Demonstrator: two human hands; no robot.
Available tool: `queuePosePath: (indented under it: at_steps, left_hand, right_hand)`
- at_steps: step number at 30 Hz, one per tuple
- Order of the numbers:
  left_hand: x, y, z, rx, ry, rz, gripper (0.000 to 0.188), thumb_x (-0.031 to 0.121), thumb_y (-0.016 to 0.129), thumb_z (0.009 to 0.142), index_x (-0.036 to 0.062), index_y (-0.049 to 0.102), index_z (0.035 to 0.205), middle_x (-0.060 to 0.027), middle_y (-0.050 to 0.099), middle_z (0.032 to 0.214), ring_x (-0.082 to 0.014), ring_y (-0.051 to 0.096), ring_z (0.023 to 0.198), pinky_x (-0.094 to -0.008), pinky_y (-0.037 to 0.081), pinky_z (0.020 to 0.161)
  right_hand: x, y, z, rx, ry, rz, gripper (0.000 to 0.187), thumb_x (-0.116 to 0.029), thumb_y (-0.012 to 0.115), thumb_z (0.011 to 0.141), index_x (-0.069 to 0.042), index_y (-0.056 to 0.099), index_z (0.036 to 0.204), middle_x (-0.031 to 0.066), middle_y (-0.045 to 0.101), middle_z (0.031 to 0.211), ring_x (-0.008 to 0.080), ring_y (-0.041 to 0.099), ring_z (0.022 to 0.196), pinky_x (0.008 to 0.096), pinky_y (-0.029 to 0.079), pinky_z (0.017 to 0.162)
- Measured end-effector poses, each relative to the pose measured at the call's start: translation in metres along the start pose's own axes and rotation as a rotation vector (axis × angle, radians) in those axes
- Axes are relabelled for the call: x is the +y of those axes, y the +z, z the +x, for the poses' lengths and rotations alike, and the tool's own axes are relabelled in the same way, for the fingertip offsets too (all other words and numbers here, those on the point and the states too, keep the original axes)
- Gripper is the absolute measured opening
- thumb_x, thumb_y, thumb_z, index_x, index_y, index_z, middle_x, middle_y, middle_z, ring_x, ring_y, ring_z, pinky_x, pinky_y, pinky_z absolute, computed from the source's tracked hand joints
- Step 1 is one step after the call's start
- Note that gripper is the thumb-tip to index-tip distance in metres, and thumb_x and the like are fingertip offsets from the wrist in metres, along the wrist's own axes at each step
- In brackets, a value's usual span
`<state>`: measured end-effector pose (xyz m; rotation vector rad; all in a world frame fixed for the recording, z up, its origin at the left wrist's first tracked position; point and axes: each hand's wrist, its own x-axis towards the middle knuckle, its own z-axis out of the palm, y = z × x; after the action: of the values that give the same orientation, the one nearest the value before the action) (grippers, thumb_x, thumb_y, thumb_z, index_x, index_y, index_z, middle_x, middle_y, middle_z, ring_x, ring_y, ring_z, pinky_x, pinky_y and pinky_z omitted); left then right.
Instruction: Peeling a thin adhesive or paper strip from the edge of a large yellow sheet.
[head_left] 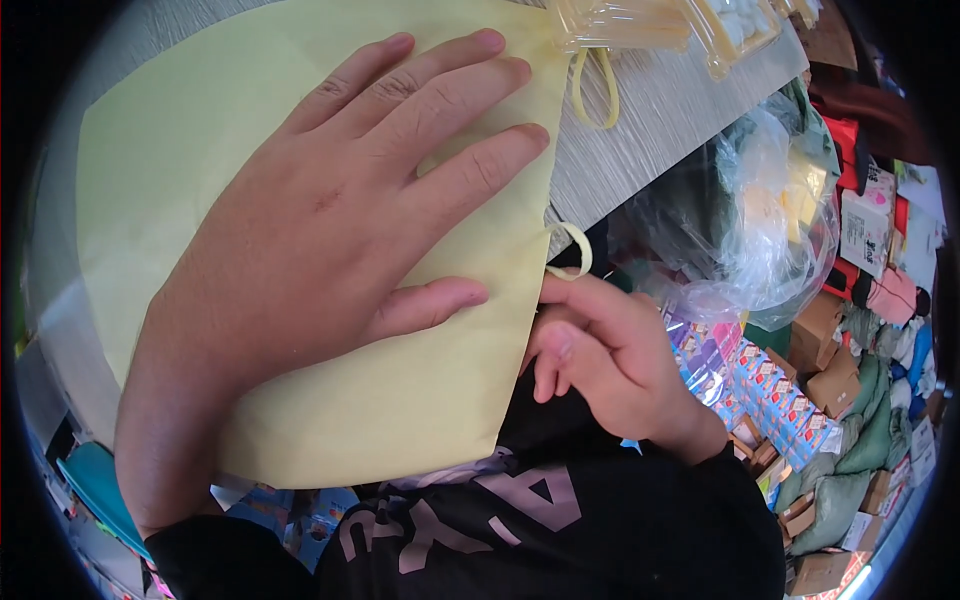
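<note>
A large flat piece of pale yellow cloth (pixel 400 420) lies across the table's edge and over my lap. My left hand (pixel 330 200) rests flat on top of it, open, with its fingers stretched toward the upper right and the thumb apart. Beside the cloth's right edge is my right hand (pixel 620 360), its fingers curled. The index fingertip passes behind the edge, just under a thin yellow loop (pixel 578 245), so what the fingers hold is hidden. A second yellow loop (pixel 610 90) sticks out farther up the same edge.
Clear amber-tinted plastic trays (pixel 690 25) stand at the table's (pixel 680 130) far right. A clear plastic bag (pixel 770 220) bulges beside the table. Patterned blue boxes (pixel 770 400), cartons (pixel 830 385) and green bundles (pixel 865 430) pile up at right. Something teal (pixel 100 490) shows at lower left.
</note>
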<state>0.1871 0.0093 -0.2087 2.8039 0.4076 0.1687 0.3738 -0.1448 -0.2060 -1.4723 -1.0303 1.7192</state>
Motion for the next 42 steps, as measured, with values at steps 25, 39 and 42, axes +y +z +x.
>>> queuePosePath:
  at_steps: [25, 39, 42]
  left_hand:
    - [0.016, 0.003, 0.003, -0.022, 0.126, -0.022, 0.067, 0.061, 0.047, 0.087, 0.0075, 0.056, 0.126, -0.0189, 0.049, 0.135, -0.0375, 0.047, 0.128, -0.0544, 0.033, 0.108]
    - [0.025, -0.059, -0.024, 0.549, 0.363, 0.267, 0.023, 0.046, 0.053, 0.094, 0.0277, 0.059, 0.107, -0.0073, 0.059, 0.122, -0.0277, 0.055, 0.108, -0.0431, 0.046, 0.093]
    - [0.03, -0.062, -0.03, 0.542, 0.316, 0.312, 0.011, 0.03, 0.066, 0.084, 0.0303, 0.062, 0.094, -0.0004, 0.063, 0.114, -0.0222, 0.053, 0.103, -0.0381, 0.046, 0.086]
  right_hand:
    - [0.052, 0.009, 0.018, 0.042, -0.16, 0.763, 0.019, -0.016, 0.055, 0.099, 0.002, 0.056, 0.104, 0.0047, 0.06, 0.075, 0.0086, 0.057, 0.057, 0.0213, 0.045, 0.048]
    - [-0.039, 0.017, 0.025, -0.215, -0.421, 0.391, 0.017, -0.012, 0.055, 0.098, 0.003, 0.055, 0.105, 0.0026, 0.06, 0.087, 0.0055, 0.054, 0.072, 0.0209, 0.043, 0.063]
    - [-0.05, 0.025, 0.029, -0.239, -0.424, 0.41, 0.013, -0.011, 0.052, 0.099, 0.001, 0.053, 0.102, -0.0002, 0.056, 0.091, 0.0038, 0.05, 0.081, 0.0195, 0.041, 0.07]
